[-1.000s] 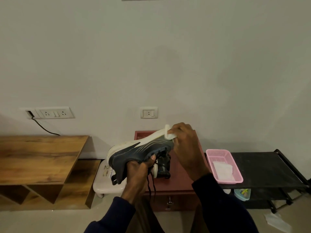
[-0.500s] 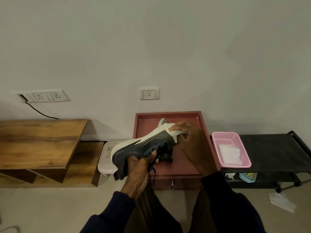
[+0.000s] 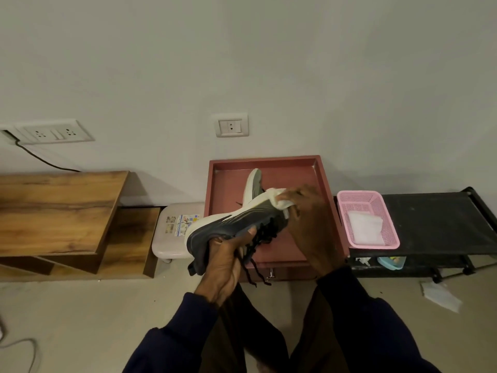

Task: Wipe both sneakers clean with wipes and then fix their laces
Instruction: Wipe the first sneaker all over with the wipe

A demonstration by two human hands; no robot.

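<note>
first sneaker mid-wipe, laces not yet fixed

noted a wooden shelf (image 3: 53,211) and a white stool (image 3: 168,240) at the left, no part of the job. gripped the first sneaker (image 3: 228,228) with the left hand (image 3: 223,262), fingers curled under the dark upper and thumb on its side; held it in the air, tipped on its side, just in front of the red table (image 3: 329,211). saw its black laces (image 3: 254,261) dangling loose below that hand, so judged them unfixed. spotted the second sneaker (image 3: 253,184) lying on the table behind, mostly hidden; could not tell whether wiped or laced. pinched a white wipe (image 3: 281,201) in the right hand (image 3: 312,227) and pressed it against the toe end of the pale sole. judged the wiping partly done on one shoe at best, with the other shoe and both sets of laces probably left. found fresh wipes (image 3: 365,228) in the pink basket (image 3: 373,245) on the black rack (image 3: 443,222), and a crumpled wipe (image 3: 441,296) on the floor at far right, likely spent.
</note>
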